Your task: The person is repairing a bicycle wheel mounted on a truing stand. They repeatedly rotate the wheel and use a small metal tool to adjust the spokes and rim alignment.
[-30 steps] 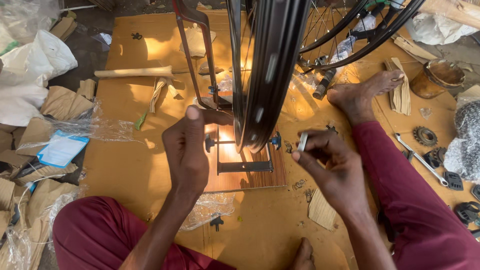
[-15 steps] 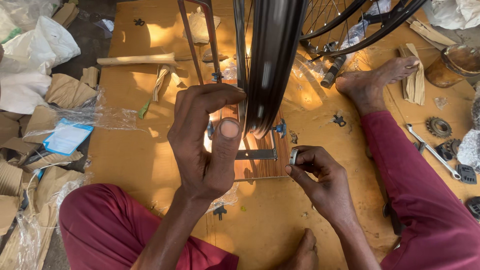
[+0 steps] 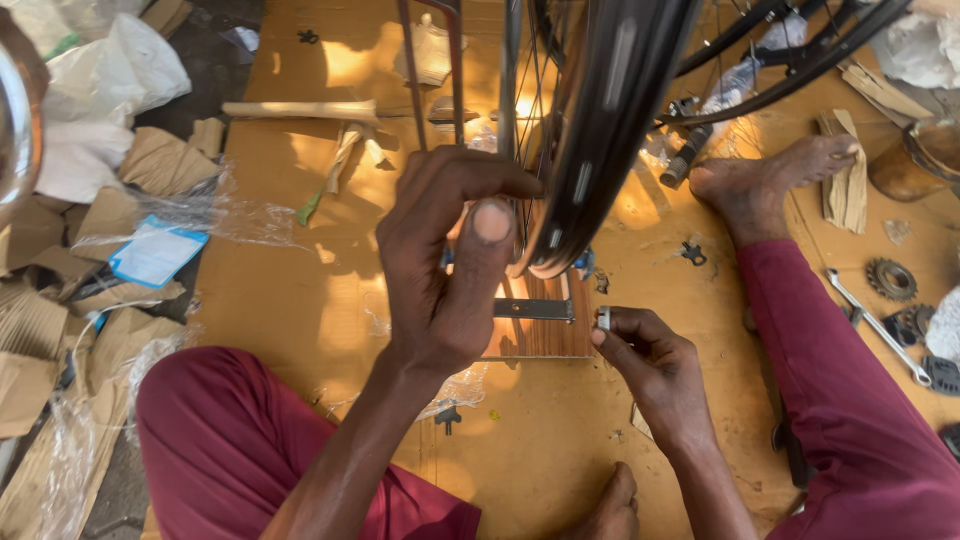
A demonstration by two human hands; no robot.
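A black bicycle wheel rim [image 3: 600, 120] with thin spokes stands upright in a metal frame stand [image 3: 535, 310] on a small wooden board. My left hand [image 3: 445, 265] is raised close to the camera, fingers curled against the rim's left side, thumb pointing up. Lower and to the right, my right hand [image 3: 650, 365] pinches a small silvery metal piece [image 3: 603, 318] just right of the stand's flat bar. My bare foot [image 3: 760, 180] rests on the cardboard beyond the rim.
I sit on brown cardboard [image 3: 300, 300], legs in maroon trousers. A spanner [image 3: 880, 325], a sprocket [image 3: 890, 278] and dark parts lie at the right. More wheels [image 3: 800, 50] lean at the top right. Plastic wrap, a blue packet [image 3: 155, 250] and cardboard scraps lie at the left.
My left hand rose from the stand's base up onto the rim, closer to the camera. My right hand moved down and right with the small metal piece.
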